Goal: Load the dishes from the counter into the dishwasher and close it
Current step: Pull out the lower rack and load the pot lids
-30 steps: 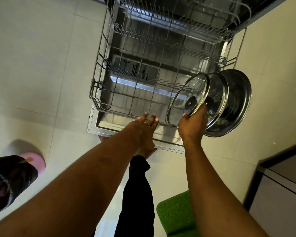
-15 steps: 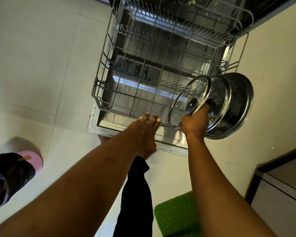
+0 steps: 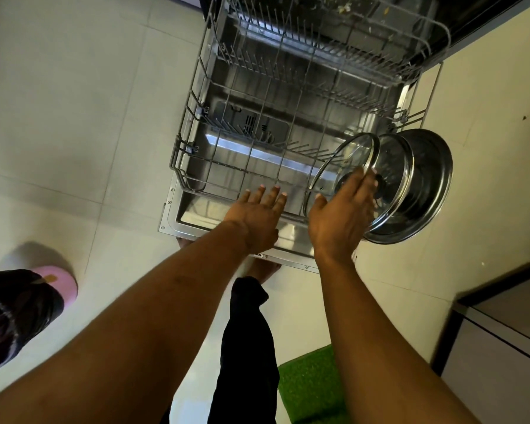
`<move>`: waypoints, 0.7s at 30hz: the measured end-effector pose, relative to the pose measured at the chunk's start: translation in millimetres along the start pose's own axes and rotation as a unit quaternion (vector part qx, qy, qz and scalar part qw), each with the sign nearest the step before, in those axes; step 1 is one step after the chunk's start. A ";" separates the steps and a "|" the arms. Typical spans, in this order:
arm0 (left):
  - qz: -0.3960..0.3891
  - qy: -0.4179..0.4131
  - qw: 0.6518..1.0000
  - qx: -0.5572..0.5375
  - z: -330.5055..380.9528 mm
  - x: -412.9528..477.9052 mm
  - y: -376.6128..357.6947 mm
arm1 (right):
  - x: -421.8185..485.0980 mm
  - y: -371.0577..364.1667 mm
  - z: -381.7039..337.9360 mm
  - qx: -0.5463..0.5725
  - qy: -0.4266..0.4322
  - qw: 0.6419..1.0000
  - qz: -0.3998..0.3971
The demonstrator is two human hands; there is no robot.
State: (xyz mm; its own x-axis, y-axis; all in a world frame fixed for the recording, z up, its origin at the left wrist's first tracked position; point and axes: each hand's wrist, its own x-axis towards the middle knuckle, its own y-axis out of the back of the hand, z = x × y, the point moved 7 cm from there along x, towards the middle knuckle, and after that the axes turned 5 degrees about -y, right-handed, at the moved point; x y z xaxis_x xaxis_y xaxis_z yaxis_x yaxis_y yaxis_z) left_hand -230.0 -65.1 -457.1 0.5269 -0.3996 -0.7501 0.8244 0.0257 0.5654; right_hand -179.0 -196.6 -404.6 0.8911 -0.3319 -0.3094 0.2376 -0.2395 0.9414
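Note:
The dishwasher stands open with its lower wire rack (image 3: pixel 193 142) pulled out over the door (image 3: pixel 178 221). At the rack's right end three round pieces stand on edge: a glass lid (image 3: pixel 346 160) nearest the middle, a second glass lid (image 3: pixel 395 166) behind it, and a steel lid or plate (image 3: pixel 432 185) outermost. My right hand (image 3: pixel 340 215) hovers in front of the first glass lid with straight fingers, fingertips near its knob. My left hand (image 3: pixel 257 215) reaches flat toward the rack's front edge, fingers spread, holding nothing.
The upper rack (image 3: pixel 334 35) is pulled partway out above. A green mat (image 3: pixel 309 387) lies on the tiled floor near my dark trouser leg (image 3: pixel 245 347). A counter corner (image 3: pixel 502 325) is at the right. Another person's pink slipper (image 3: pixel 58 280) is at the left.
My right hand has let go of the glass lid's knob and opened; the lid stays standing in the rack. The left hand has stayed by the rack's front edge.

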 end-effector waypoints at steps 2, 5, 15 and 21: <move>0.037 0.025 0.999 0.004 -9.8 -9.8 12.5 | -8.9 -0.5 -16.6 -0.022 0.050 0.998 -0.020; 0.085 0.044 0.995 0.017 -23.8 -28.2 34.7 | -18.8 5.0 -37.0 -0.027 0.088 0.995 -0.032; 0.195 0.136 0.971 0.005 -56.8 -144.0 139.6 | -51.0 96.1 -127.4 -0.023 0.187 0.981 -0.046; 0.275 0.202 0.939 -0.040 -56.3 -267.8 247.0 | -82.6 211.1 -206.0 -0.003 0.268 0.963 -0.024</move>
State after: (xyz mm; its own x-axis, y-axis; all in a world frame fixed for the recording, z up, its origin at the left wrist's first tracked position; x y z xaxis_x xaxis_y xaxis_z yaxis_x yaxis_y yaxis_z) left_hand -155.9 99.9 -135.9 0.8997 0.0740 -0.4303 0.4092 0.2008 0.8901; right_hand -122.9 -31.8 -152.7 0.9503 0.1980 -0.2402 0.2841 -0.2363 0.9292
